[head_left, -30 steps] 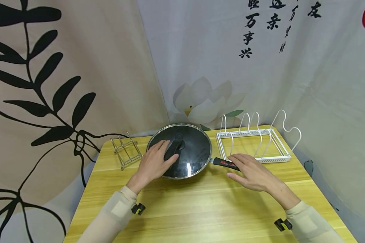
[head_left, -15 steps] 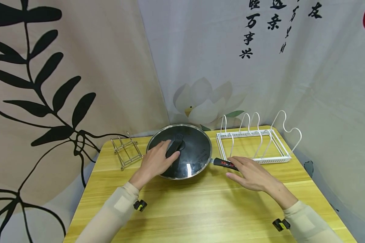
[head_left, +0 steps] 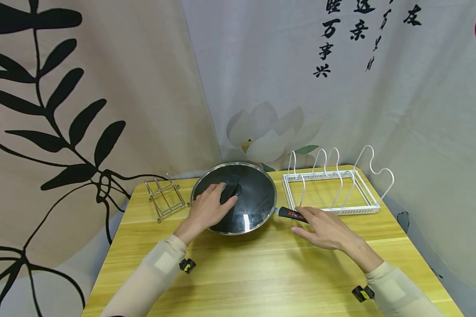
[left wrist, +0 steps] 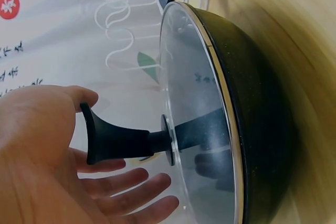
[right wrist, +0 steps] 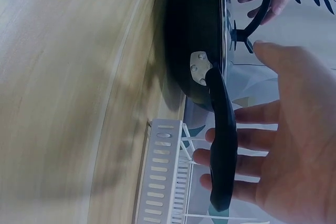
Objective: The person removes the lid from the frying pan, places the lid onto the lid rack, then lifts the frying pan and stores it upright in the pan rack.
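A dark wok (left wrist: 268, 103) with a glass lid (head_left: 258, 193) stands at the back middle of the table. My left hand (head_left: 207, 210) is over the lid's black handle (left wrist: 118, 139); in the left wrist view the thumb is right at the handle's edge, and the loosely bent fingers spread below it without closing round it. To the right, my right hand (head_left: 325, 229) hovers at the wok's long black handle (right wrist: 223, 145). In the right wrist view its extended fingers reach behind that handle, while the thumb (right wrist: 268, 53) points away from it.
A white rack (head_left: 353, 211) with tall curved wire dividers stands behind the right hand. Left of the wok is a small metal wire rack (head_left: 164, 200). The wooden table (head_left: 269, 277) ends at a printed cloth (head_left: 150, 97) hanging behind.
My right hand has shifted slightly left along the wok's handle. The left hand and forearm have edged a little to the right. The wok and lid stay put.
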A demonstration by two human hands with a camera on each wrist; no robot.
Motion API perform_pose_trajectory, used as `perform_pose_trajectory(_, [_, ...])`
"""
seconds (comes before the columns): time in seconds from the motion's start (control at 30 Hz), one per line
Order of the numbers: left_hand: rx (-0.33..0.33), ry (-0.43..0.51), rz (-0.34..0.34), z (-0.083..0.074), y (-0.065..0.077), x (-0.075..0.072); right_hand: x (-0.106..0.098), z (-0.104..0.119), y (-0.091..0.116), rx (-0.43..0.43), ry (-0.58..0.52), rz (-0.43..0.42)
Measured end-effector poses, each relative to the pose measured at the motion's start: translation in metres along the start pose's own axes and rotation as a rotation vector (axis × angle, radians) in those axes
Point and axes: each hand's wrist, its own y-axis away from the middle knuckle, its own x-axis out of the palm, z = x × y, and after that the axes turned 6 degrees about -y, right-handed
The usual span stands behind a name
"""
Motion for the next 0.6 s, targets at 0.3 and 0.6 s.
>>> perform_pose_trajectory(0.3, [-0.036,0.012,0.039,-0.0026,-0.0025,0.0034,0.0021,0.0022,-0.0035,0.033,0.009,0.032])
perform_pose_trajectory(0.6, [-0.074,0.063,0.090,-0.0095,-0.0042,0.0069,0.0057,0.0013,-0.0093,0.061,-0.005,0.059])
